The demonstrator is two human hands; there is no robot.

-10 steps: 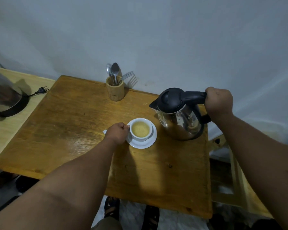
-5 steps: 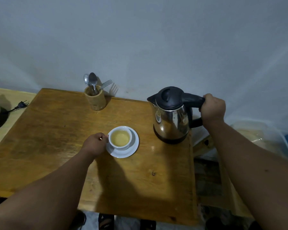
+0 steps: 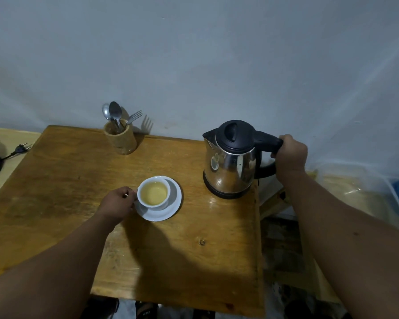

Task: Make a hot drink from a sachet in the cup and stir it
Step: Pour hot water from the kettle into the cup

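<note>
The cup [image 3: 154, 192] is taken as the landmark. It is seen standing upright on a white saucer [image 3: 173, 208] near the middle of the wooden table [image 3: 67, 180], filled with a pale yellowish drink.

The left hand [image 3: 116, 203] is laid on the table just left of the cup, knuckles up, its fingers curled closed about the cup's handle side; the handle itself is hidden by them. The left forearm is stretched in from the lower left.

Right of the cup and a little farther back, the kettle [image 3: 230, 162] is set upright near the table's right edge, spout turned toward the cup's side. Its black handle is gripped by the right hand [image 3: 290, 155], fingers wrapped shut around it, wrist raised, forearm reaching in from the lower right.

Behind the cup, by the wall, a holder [image 3: 120, 140] with spoons and a fork is placed.
</note>
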